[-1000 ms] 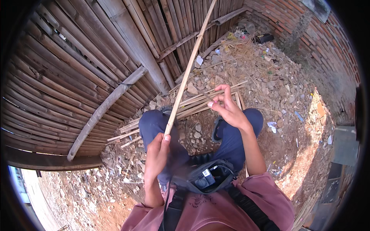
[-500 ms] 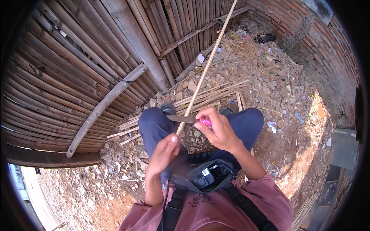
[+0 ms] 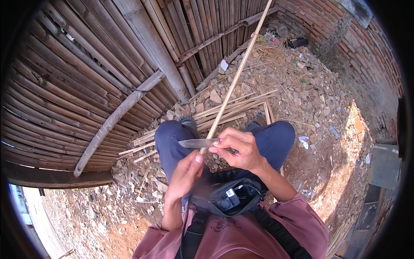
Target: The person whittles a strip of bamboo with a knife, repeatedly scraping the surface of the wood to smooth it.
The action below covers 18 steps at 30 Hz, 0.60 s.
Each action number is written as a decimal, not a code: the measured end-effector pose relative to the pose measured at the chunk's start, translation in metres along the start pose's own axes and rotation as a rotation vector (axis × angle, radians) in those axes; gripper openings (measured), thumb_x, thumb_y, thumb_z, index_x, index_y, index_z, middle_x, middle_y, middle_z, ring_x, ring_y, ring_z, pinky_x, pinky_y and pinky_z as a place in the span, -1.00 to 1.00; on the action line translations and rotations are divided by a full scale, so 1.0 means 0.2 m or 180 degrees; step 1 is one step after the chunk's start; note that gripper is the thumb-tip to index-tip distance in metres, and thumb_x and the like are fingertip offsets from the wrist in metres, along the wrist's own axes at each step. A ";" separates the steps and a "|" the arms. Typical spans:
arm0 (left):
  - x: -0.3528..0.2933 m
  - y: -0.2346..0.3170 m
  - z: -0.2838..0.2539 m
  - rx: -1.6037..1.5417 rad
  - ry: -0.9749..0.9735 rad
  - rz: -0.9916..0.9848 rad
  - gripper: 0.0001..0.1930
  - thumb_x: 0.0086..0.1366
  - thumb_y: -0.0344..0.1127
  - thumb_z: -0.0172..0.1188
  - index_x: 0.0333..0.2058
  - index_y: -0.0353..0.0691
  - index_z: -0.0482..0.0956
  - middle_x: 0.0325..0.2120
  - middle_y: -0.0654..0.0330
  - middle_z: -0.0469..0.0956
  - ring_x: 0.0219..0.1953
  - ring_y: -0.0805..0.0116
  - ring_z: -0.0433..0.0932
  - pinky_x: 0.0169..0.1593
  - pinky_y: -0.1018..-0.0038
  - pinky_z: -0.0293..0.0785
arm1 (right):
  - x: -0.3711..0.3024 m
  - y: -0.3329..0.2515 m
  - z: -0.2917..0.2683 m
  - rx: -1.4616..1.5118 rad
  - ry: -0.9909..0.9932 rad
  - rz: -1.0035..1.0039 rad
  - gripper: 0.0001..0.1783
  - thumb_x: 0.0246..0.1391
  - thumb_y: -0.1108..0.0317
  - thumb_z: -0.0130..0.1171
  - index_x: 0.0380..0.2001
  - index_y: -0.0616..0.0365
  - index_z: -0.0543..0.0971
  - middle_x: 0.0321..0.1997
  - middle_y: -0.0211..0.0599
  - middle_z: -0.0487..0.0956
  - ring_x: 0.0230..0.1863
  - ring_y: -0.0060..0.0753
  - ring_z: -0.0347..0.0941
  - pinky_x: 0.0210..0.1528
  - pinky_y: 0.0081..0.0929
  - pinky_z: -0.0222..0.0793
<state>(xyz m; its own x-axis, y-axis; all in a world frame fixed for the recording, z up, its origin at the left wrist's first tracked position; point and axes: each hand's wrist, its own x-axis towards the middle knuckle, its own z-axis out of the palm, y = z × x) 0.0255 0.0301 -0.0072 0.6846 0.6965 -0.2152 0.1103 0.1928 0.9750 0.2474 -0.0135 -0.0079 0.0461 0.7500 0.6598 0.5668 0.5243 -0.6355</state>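
Note:
A long pale bamboo strip slants from my lap up toward the far wall. Its near end is gripped in my left hand, with the thumb laid along the strip. My right hand is closed round the handle of a knife; only a trace of its pink handle shows between the fingers. The blade points left and lies across the strip, just beyond my left thumb. Whether its edge is cutting into the strip I cannot tell.
More split bamboo strips lie on the rubble beyond my knees. A bamboo slat wall rises at the left, a brick wall at the right. An open black bag sits at my waist. Stones and litter cover the ground.
My right hand and the knife have come nearer to my left hand, with the blade now more level. The strip's far end has shifted right, and my left hand slightly right.

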 end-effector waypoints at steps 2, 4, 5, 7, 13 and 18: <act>-0.01 0.01 0.00 0.0219 0.0078 0.0027 -0.57 0.64 0.07 -0.07 -0.33 -0.15 0.38 -0.57 0.43 0.27 -0.53 0.63 0.17 -0.46 0.59 0.08 | 0.01 0.01 0.00 0.0126 0.0080 0.0015 -0.79 0.03 0.40 0.55 -0.42 0.17 0.64 -0.40 -0.32 0.61 -0.47 -0.33 0.60 -0.49 -0.37 0.47; -0.02 0.00 -0.01 0.0488 0.0115 0.0104 -0.56 0.65 0.05 -0.07 -0.34 -0.15 0.38 -0.57 0.42 0.27 -0.53 0.63 0.17 -0.46 0.58 0.09 | 0.01 0.04 0.00 0.0314 0.0248 0.0094 -0.79 0.03 0.43 0.54 -0.43 0.20 0.63 -0.41 -0.28 0.62 -0.46 -0.33 0.61 -0.46 -0.39 0.49; -0.02 0.00 -0.01 0.0546 0.0143 0.0124 -0.57 0.65 0.05 -0.07 -0.35 -0.16 0.38 -0.57 0.42 0.27 -0.52 0.62 0.17 -0.46 0.58 0.10 | 0.02 0.05 -0.01 0.0305 0.0286 0.0106 -0.79 0.04 0.45 0.54 -0.43 0.21 0.63 -0.41 -0.27 0.63 -0.45 -0.33 0.61 -0.44 -0.40 0.50; -0.03 0.00 -0.01 0.0654 0.0206 0.0154 -0.57 0.65 0.04 -0.07 -0.35 -0.16 0.37 -0.57 0.42 0.27 -0.52 0.62 0.17 -0.46 0.57 0.10 | 0.05 0.08 -0.05 0.0292 0.0354 0.0139 -0.80 0.04 0.48 0.53 -0.43 0.24 0.63 -0.41 -0.23 0.64 -0.44 -0.33 0.62 -0.40 -0.41 0.51; -0.05 -0.06 -0.04 0.0670 0.0420 0.0001 -0.57 0.63 -0.04 -0.02 -0.37 -0.26 0.41 -0.67 0.30 0.36 -0.58 0.48 0.32 -0.45 0.41 0.24 | 0.09 0.19 -0.10 0.0248 0.0542 0.0328 -0.80 0.06 0.49 0.52 -0.42 0.27 0.63 -0.43 -0.22 0.66 -0.41 -0.39 0.63 -0.38 -0.48 0.49; -0.06 -0.02 -0.04 0.0998 0.0460 0.0071 -0.60 0.62 -0.08 0.00 -0.34 -0.29 0.42 -0.68 0.18 0.38 -0.60 0.35 0.36 -0.45 0.31 0.28 | 0.04 0.12 -0.06 0.0192 0.0080 0.0164 -0.79 0.05 0.46 0.54 -0.44 0.24 0.63 -0.39 -0.23 0.66 -0.40 -0.37 0.64 -0.37 -0.45 0.53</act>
<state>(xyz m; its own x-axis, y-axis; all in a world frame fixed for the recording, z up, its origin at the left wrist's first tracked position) 0.0121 0.0263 -0.0088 0.5827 0.7931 -0.1773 0.3279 -0.0298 0.9442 0.2716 -0.0004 -0.0126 0.0951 0.7667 0.6350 0.5126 0.5091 -0.6914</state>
